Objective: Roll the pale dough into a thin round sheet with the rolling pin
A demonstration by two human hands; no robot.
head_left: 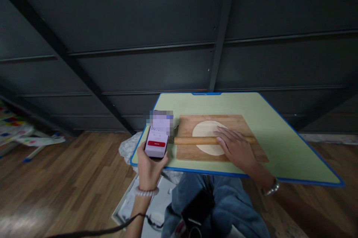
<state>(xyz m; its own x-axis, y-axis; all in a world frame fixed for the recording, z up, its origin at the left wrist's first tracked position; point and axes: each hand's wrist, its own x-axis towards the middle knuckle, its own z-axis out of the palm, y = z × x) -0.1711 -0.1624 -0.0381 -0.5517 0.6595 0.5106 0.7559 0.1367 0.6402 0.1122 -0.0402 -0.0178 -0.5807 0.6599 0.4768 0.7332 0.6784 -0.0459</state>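
A smartphone [156, 137] with a lit screen and a red button sits in my left hand [151, 167], thumb and fingers closed around its lower edges. Over the table's left part, the phone is tilted toward me; its top is blurred out. My right hand [236, 148] lies flat across a wooden rolling pin [195, 140], fingers stretched forward over a round flat sheet of dough [205, 128]. Beneath the dough is a wooden board [186, 155]. The pin lies crosswise over the dough, its right part partly covered by my hand.
The board rests on a pale green table [293, 156] with a blue rim. Behind it stands a dark panelled wall [156, 70]. A white box [125, 204] and whitish cloth [127, 148] are at the lower left. A black cable [112, 228] crosses near my left forearm.
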